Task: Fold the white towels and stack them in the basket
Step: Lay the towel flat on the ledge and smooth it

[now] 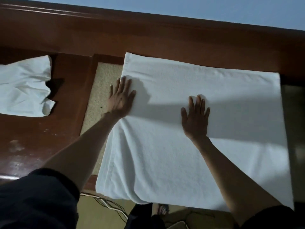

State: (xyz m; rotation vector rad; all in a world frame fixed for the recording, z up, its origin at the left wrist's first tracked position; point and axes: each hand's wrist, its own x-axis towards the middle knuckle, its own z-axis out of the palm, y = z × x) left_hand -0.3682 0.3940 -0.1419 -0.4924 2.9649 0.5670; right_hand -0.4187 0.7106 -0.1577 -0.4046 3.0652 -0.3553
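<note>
A: Where is the towel?
B: The white towel [165, 154] is spread flat on the wooden table [49, 138], with its near edge overhanging.
A: And the hands?
B: The left hand [121, 98] presses the towel's left edge and the right hand [195, 118] its middle. Fingers are straight and grip nothing. A crumpled white cloth [23, 86] lies well apart, to the left.

The towel [198, 133] lies on the table [49, 138], with a second towel [23, 86] well apart to its left.

The large white rectangular cloth towel [198, 83] looks matt and softly nubbed; the crumpled white cloth [24, 85] is smoother (finer weave). The reddish-brown wooden table [49, 138] is glossy, its beige inset panel [100, 90] rough, speckled.
</note>
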